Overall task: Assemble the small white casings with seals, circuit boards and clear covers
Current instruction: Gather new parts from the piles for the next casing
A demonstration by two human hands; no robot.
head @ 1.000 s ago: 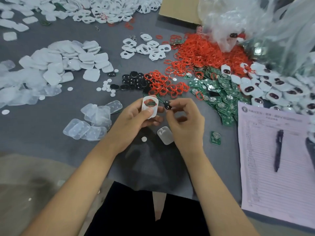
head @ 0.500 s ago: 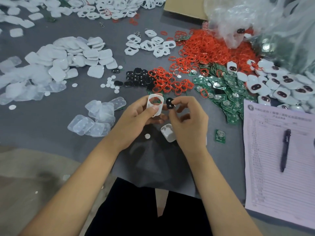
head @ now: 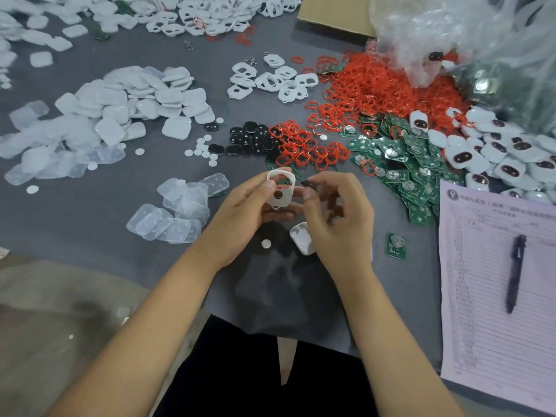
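My left hand [head: 249, 212] grips a small white casing [head: 281, 188] with two openings, held upright above the grey table. My right hand [head: 337, 215] pinches a small black part [head: 308, 185] just right of the casing, close to its upper opening. A white casing half [head: 302, 238] lies on the table under my right hand, with a white disc [head: 266, 243] to its left. One green circuit board [head: 396, 246] lies alone to the right.
Piles ring the work spot: red seals [head: 310, 145], black parts [head: 249, 139], green boards [head: 406, 170], clear covers [head: 177, 212], white shells [head: 126, 106], open-front casings [head: 270, 79], finished units [head: 493, 152]. A form with a pen [head: 516, 272] lies right; a plastic bag [head: 466, 34] far right.
The black part in my right hand has turned flatter and edged toward the casing. Both hands stay close together; the view shifted slightly.
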